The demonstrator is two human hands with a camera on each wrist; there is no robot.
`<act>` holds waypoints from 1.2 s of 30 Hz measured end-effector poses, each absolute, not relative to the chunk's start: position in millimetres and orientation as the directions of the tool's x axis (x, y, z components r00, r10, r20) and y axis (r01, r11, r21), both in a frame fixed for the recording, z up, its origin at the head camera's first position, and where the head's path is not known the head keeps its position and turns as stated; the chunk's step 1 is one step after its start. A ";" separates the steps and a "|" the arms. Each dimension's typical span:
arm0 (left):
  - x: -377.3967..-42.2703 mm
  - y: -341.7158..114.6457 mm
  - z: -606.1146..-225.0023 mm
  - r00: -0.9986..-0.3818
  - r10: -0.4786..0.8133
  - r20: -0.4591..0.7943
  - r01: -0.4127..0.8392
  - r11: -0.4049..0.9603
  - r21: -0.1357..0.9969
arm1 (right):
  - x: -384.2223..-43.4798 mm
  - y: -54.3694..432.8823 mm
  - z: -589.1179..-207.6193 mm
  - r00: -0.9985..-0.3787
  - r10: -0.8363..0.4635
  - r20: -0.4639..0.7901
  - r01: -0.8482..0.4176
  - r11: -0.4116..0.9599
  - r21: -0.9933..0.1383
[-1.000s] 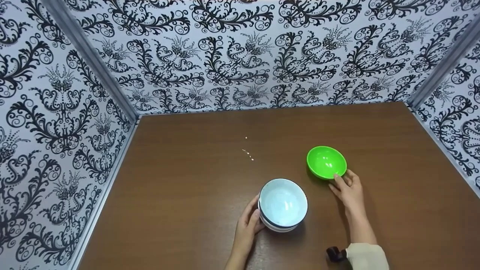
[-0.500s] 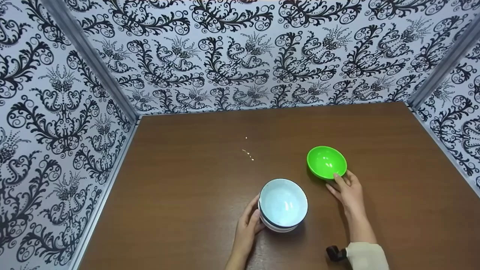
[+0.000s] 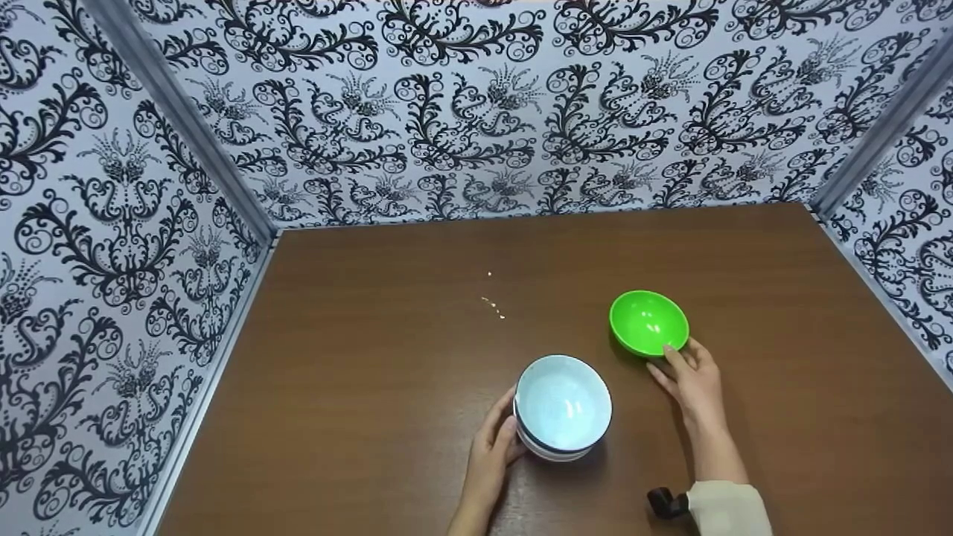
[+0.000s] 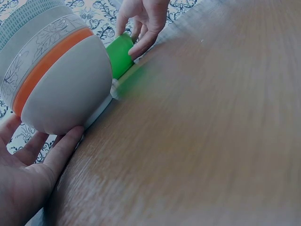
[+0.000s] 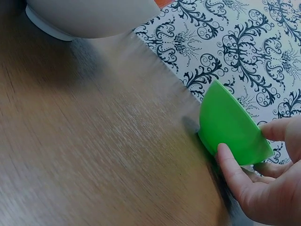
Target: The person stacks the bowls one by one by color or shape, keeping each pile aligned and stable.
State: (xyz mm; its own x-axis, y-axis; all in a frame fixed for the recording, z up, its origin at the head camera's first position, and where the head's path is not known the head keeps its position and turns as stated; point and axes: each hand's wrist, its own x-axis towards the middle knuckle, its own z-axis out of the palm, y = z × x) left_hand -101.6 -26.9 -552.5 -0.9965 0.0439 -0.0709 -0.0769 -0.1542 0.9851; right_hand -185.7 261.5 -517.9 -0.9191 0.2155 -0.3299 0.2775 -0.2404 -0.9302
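Note:
In the head view, a stack of bowls [image 3: 563,402] stands near the front middle of the table, its top bowl pale blue inside with a dark rim. The left wrist view shows a white lower bowl with an orange band [image 4: 56,61] under patterned ones. My left hand [image 3: 488,450] holds the stack from its left side, fingers and thumb around the lower part. Farther back and to the right is a bright green bowl [image 3: 648,321]. My right hand [image 3: 700,383] grips this bowl at its near right side, one finger on the rim and the thumb low on its outside.
The brown wooden table [image 3: 357,357] has a few small pale specks [image 3: 493,305] left of the green bowl. Walls with a black-and-white scroll pattern [image 3: 476,112] rise behind it and at both sides. A black device [image 3: 666,504] sits by the right sleeve [image 3: 730,510].
My right thumb has shifted slightly left beneath the green bowl. The bowls and my left hand stay in place.

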 end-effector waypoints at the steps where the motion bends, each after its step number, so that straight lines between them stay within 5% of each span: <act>1: -101.6 -27.0 -552.7 -0.996 0.045 -0.071 -0.077 -0.153 0.985 | -185.9 261.3 -517.9 -0.918 0.217 -0.334 0.281 -0.240 -0.929; 36: -102.3 -27.0 -552.9 -0.996 0.054 -0.073 -0.082 -0.174 0.981 | -183.4 261.2 -513.6 -0.909 0.198 -0.368 0.317 -0.248 -0.916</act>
State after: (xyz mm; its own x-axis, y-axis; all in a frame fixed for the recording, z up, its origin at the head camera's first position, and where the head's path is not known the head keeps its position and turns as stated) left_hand -102.3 -27.0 -552.9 -0.9959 0.0540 -0.0732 -0.0815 -0.1744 0.9813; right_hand -183.4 261.2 -513.6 -0.9087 0.1976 -0.3677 0.3167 -0.2476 -0.9157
